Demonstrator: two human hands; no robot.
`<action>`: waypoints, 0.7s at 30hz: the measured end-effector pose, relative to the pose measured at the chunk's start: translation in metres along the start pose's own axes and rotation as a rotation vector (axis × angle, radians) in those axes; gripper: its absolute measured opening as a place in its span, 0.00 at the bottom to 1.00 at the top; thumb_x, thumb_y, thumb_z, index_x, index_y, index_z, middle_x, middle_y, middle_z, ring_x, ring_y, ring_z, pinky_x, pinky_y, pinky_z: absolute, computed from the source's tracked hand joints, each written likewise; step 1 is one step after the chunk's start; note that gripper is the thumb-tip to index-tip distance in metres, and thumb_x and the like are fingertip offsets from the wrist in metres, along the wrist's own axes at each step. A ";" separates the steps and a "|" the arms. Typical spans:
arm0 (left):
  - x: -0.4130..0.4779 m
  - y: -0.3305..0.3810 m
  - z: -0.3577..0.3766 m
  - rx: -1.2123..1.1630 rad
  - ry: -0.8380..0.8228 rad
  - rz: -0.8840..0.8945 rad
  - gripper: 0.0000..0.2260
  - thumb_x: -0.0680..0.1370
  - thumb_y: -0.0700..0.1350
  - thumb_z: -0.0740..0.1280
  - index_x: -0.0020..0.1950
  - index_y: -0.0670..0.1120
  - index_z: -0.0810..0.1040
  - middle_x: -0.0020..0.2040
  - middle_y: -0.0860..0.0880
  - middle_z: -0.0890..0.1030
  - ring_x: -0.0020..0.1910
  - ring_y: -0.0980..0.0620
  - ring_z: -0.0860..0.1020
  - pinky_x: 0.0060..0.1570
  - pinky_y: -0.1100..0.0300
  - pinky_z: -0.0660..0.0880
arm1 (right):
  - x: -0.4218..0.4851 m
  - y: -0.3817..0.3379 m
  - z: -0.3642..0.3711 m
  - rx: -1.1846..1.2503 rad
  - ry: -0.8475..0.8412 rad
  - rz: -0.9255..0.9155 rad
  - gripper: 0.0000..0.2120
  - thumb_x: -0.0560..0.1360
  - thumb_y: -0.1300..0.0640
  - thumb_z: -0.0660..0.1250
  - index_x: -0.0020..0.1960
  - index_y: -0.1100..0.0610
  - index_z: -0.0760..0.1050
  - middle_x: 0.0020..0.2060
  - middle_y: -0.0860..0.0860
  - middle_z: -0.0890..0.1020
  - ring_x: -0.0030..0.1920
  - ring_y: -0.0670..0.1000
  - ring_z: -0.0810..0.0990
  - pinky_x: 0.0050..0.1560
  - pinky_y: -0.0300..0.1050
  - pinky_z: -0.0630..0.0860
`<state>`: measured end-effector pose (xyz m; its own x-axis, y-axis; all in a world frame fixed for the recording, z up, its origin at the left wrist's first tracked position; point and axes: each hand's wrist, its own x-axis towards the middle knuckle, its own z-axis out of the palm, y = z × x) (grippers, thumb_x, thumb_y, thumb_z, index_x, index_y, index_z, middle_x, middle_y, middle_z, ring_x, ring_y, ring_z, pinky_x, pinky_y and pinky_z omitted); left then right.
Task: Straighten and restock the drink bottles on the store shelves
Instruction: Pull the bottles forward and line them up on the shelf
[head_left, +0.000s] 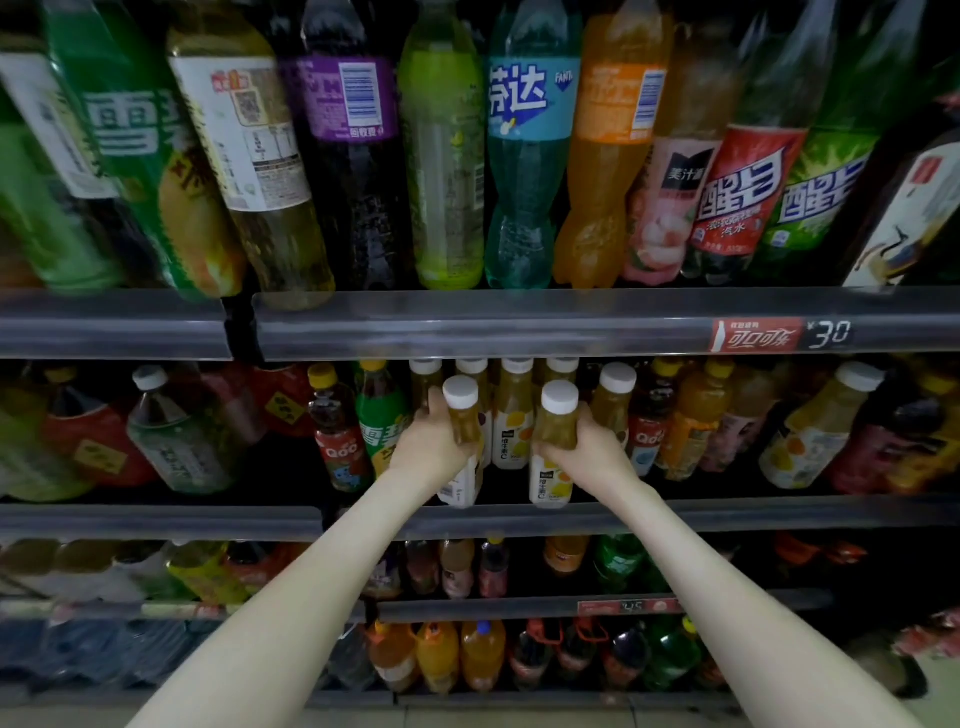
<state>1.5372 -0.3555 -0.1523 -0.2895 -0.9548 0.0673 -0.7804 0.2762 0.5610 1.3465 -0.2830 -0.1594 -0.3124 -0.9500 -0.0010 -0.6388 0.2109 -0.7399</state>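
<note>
Holding one juice bottle in each hand, you have both at the front edge of the middle shelf (727, 512), their long axes upright and tipped a little toward you. Your left hand (434, 449) wraps the left bottle (461, 415) from its 8 o'clock side, fingers curled shut around the amber upper body, thumb in front. Your right hand (589, 454) closes on the right bottle (557, 423) from its 4 o'clock side in the same way. Each bottle is equally near its own hand; the row of matching bottles (511, 415) stands at 12 o'clock, just behind and between them. Judging by that, the coming move is a push straight back into line. The bottles look like smooth clear plastic, round-shouldered, with flat white screw caps and glossy white labels low down, so they may slip in your grip.
</note>
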 end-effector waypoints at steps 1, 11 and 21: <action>-0.001 -0.002 0.001 0.020 -0.032 -0.001 0.26 0.76 0.50 0.67 0.66 0.41 0.59 0.56 0.40 0.75 0.51 0.39 0.77 0.42 0.55 0.72 | -0.001 -0.001 0.000 -0.009 0.005 -0.011 0.27 0.73 0.48 0.70 0.67 0.55 0.63 0.50 0.48 0.77 0.53 0.52 0.78 0.51 0.47 0.76; -0.007 0.012 0.014 0.009 0.043 -0.040 0.25 0.74 0.53 0.70 0.63 0.40 0.65 0.53 0.41 0.78 0.51 0.39 0.78 0.44 0.51 0.74 | 0.006 -0.021 0.034 -0.026 -0.029 -0.025 0.27 0.74 0.45 0.69 0.66 0.55 0.64 0.54 0.52 0.79 0.54 0.54 0.79 0.51 0.48 0.77; -0.008 0.009 0.022 0.059 0.063 -0.007 0.32 0.75 0.57 0.68 0.69 0.39 0.60 0.58 0.36 0.73 0.52 0.37 0.77 0.44 0.49 0.75 | -0.001 0.015 -0.025 -0.356 0.485 -0.067 0.27 0.74 0.57 0.68 0.69 0.61 0.64 0.63 0.64 0.67 0.61 0.64 0.67 0.59 0.56 0.68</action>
<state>1.5208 -0.3431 -0.1657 -0.2499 -0.9613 0.1161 -0.8142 0.2736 0.5120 1.3202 -0.2733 -0.1536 -0.4947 -0.7683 0.4061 -0.8380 0.2979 -0.4572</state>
